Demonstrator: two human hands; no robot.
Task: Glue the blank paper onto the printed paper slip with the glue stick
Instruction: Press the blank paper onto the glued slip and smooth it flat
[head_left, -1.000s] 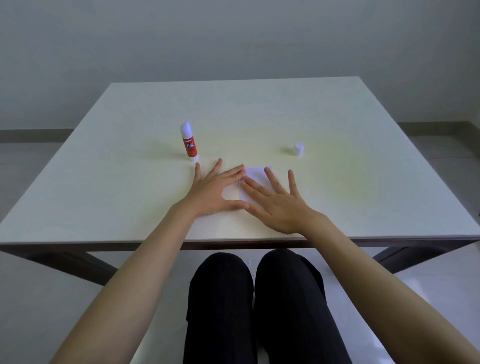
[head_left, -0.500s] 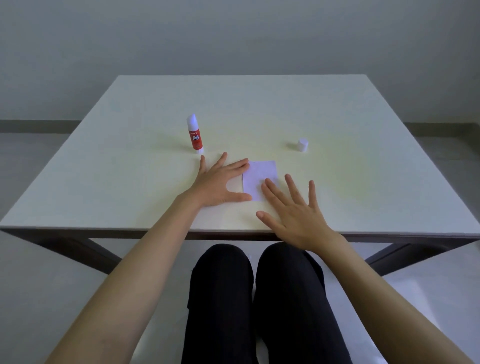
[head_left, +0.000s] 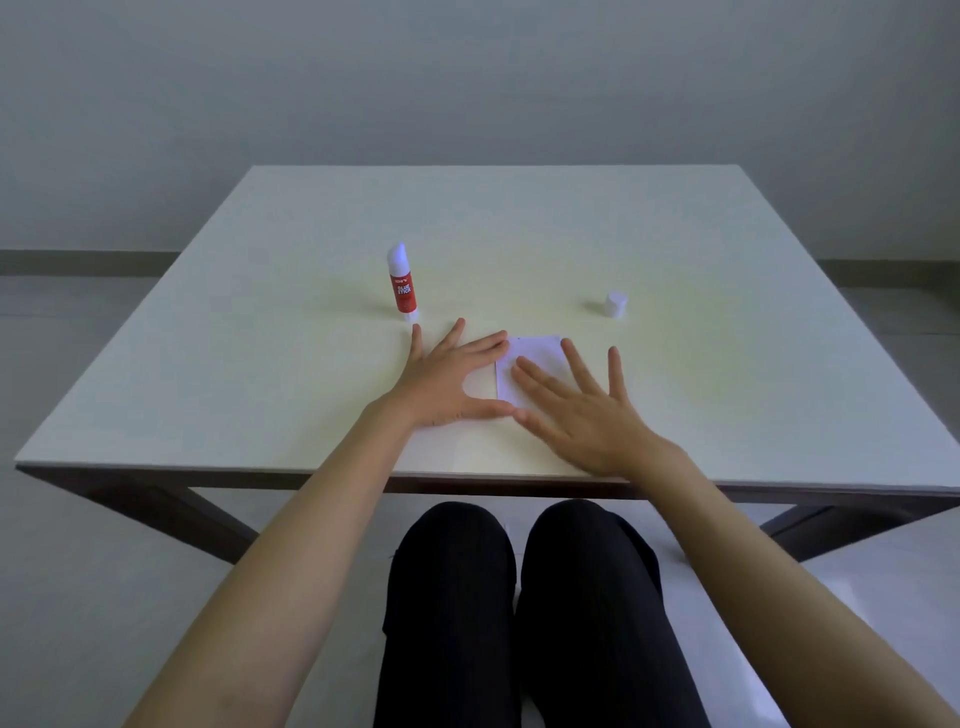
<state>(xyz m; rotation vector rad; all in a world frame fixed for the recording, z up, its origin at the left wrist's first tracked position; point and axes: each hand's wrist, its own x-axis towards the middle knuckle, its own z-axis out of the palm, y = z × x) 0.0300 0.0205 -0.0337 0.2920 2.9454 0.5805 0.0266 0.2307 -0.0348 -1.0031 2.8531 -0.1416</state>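
Pressing down on the paper (head_left: 530, 364), both hands are being laid flat on the table (head_left: 727, 364).

The left hand (head_left: 447, 384) is being spread open with fingertips touching the paper's left edge; the right hand (head_left: 582, 415) is being spread open over its near right part, gripping nothing. The glue stick (head_left: 401, 280) is being left upright at the far left, its cap (head_left: 615, 303) lying well apart at the far right.

table (head_left: 675, 234): pale top, dark legs | grey wall (head_left: 467, 78) behind | black trousers (head_left: 519, 623) below edge
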